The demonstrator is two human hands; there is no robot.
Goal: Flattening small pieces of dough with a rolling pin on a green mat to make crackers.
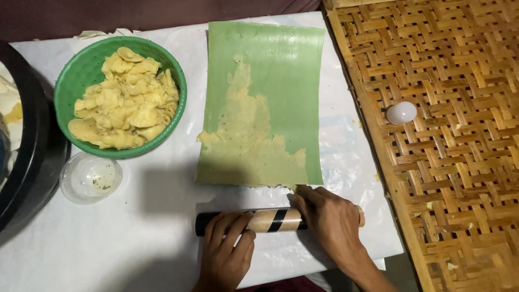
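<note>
A green leaf sheet (pixel 281 81) lies flat on a white plastic-covered surface (pixel 108 238), with a thin layer of pale yellow dough (pixel 243 146) spread over its lower left part. Just below the leaf's near edge lies a wooden rolling pin (pixel 275 220) with black bands. My left hand (pixel 227 249) rests on the pin's left part, fingers curled over it. My right hand (pixel 330 216) lies over the pin's right part, its fingertips touching the leaf's near edge.
A green bowl (pixel 70 81) heaped with yellow dough pieces stands at the left. A small clear cup (pixel 89 177) sits below it, beside a black round vessel (pixel 32 146). A woven bamboo mat (pixel 448 162) with a white egg-like ball (pixel 401 112) lies at the right.
</note>
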